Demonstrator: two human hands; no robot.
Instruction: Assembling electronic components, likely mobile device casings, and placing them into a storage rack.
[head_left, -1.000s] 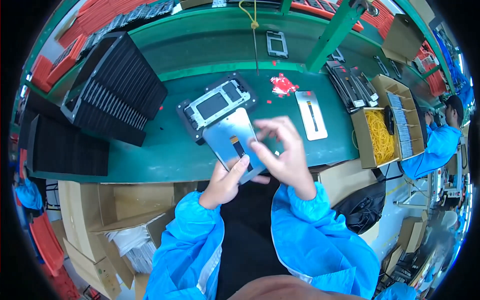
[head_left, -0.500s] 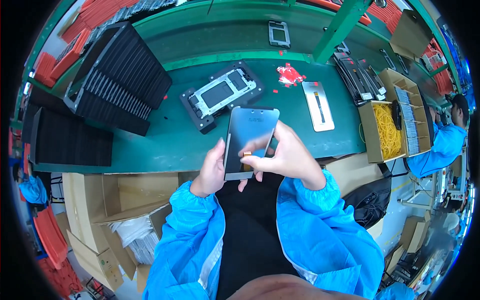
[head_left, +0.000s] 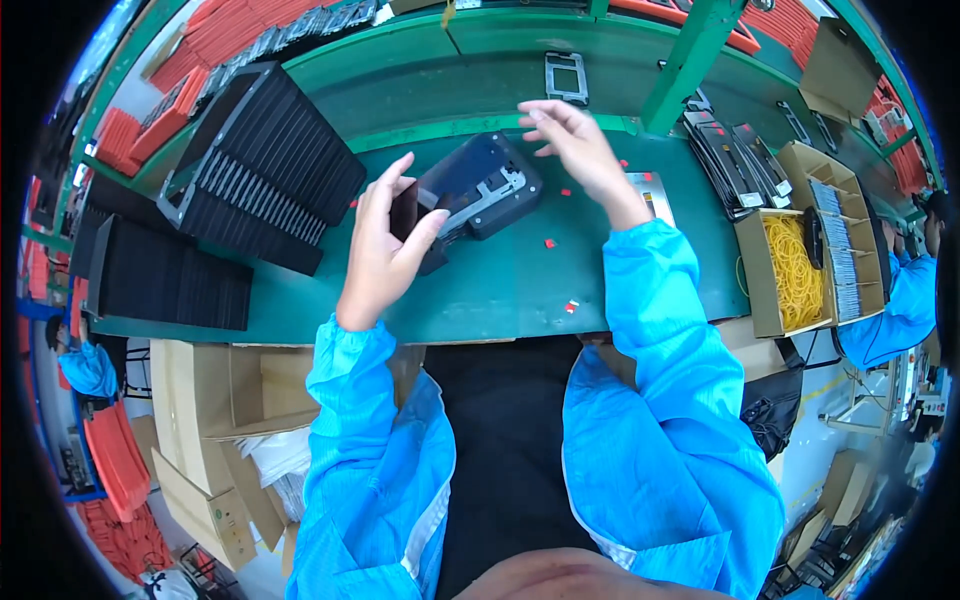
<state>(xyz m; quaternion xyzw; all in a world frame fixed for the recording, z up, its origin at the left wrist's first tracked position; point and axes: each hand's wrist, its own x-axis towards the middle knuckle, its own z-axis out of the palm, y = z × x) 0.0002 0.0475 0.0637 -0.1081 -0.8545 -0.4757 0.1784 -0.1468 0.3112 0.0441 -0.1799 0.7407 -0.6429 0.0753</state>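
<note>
My left hand [head_left: 385, 240] is at the near left side of the black fixture [head_left: 527, 205], thumb and fingers closed around a dark phone screen panel [head_left: 404, 210]. The panel is tilted, and its far edge blends into the dark fixture. Part of a silver metal frame [head_left: 492, 192] shows on the fixture; the rest is covered. My right hand [head_left: 578, 150] is raised beyond the fixture's far right corner, fingers apart and bent, with nothing visible in them. Small red film pieces [head_left: 550, 243] lie scattered on the green bench. A flat silver panel [head_left: 652, 190] is partly hidden by my right arm.
Black slotted racks [head_left: 290, 150] stand at the left. Rightward are stacked panels [head_left: 715, 165] and a cardboard box [head_left: 765, 290] with yellow bands. A green post [head_left: 680, 75] rises at the bench's back. Open cartons [head_left: 200, 420] sit below left. Another person [head_left: 880, 310] works far right.
Both hands have moved away from my body and apart. The screen panel has gone from in front of me to the fixture in my left hand; my right hand has let go of it.
</note>
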